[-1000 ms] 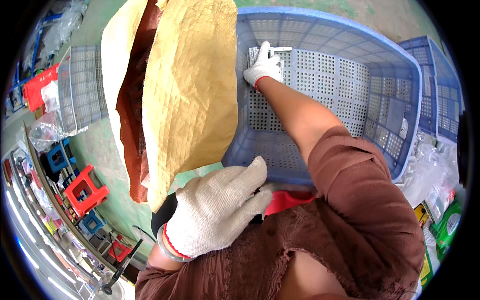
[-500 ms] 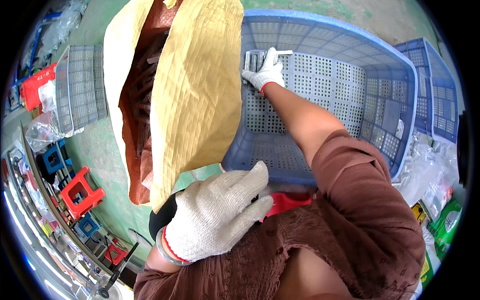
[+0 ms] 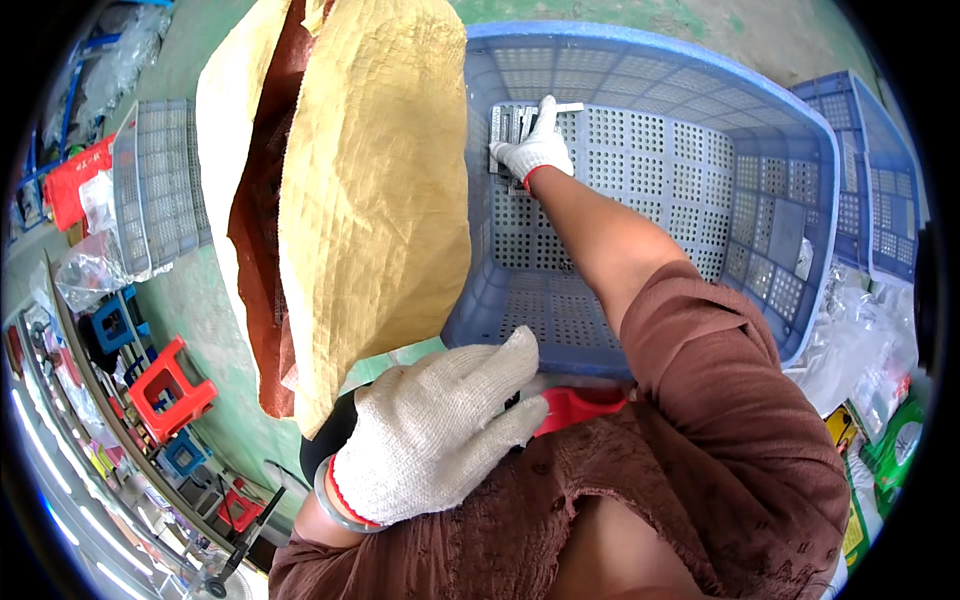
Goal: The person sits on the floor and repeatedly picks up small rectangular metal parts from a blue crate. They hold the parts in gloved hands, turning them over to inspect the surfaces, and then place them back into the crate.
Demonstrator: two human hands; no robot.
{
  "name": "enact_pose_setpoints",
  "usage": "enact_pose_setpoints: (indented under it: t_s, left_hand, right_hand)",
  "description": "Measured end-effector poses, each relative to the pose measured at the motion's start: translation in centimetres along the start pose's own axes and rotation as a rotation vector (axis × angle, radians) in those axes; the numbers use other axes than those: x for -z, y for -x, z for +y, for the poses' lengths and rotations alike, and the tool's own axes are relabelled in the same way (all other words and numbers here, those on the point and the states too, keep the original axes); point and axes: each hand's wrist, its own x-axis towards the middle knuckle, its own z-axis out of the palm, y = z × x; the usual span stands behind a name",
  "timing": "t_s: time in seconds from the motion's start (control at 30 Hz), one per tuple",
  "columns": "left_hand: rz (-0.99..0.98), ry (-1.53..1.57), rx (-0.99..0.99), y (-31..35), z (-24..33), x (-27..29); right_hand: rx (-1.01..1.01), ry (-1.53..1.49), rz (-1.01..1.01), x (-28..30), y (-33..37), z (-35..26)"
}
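Note:
My right hand (image 3: 535, 152), in a white knit glove with a red cuff, reaches into the large blue perforated plastic basket (image 3: 650, 45). Its thumb and fingers straddle several grey metal bars (image 3: 508, 122) lying at the basket's far left; part of the grip is hidden. A pale bar end (image 3: 570, 107) sticks out past the thumb. Close to my body, my left hand (image 3: 440, 430), gloved the same way, hovers with thumb and fingers apart and nothing between them. Left of the basket stands a large yellow woven sack (image 3: 375, 200), gaping on its reddish-brown lining; its contents are in shadow.
A red plastic item (image 3: 585, 405) shows between my body and the basket. Another blue basket (image 3: 870, 180) stands at the right, near clear plastic bags (image 3: 850, 340). At the left are a grey-blue crate (image 3: 165, 180), a red stool (image 3: 170, 390) and a crowded bench.
The sack has shifted slightly left and its opening has narrowed, hiding the dark pieces inside. My right hand stays at the bars with barely any movement; my left hand is nearly still.

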Motion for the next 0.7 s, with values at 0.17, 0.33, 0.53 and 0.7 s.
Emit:
enact_pose_setpoints:
  t_s: [0.17, 0.33, 0.53, 0.7]
  left_hand:
    - [0.094, -0.021, -0.085, -0.1, -0.5, -0.6]
    - [0.014, 0.019, -0.034, -0.3, -0.1, -0.2]
    - [0.008, 0.025, -0.054, -0.4, 0.2, -0.3]
    - [0.109, -0.009, -0.117, -0.3, -0.1, -1.1]
  right_hand:
    - [-0.035, -0.028, -0.043, 0.4, -1.3, 0.9]
    - [0.117, 0.206, -0.197, 3.1, -3.0, 1.4]
    - [0.132, 0.333, -0.259, 4.6, -2.9, 1.4]
    - [0.137, 0.276, -0.221, 3.7, -4.3, 2.0]
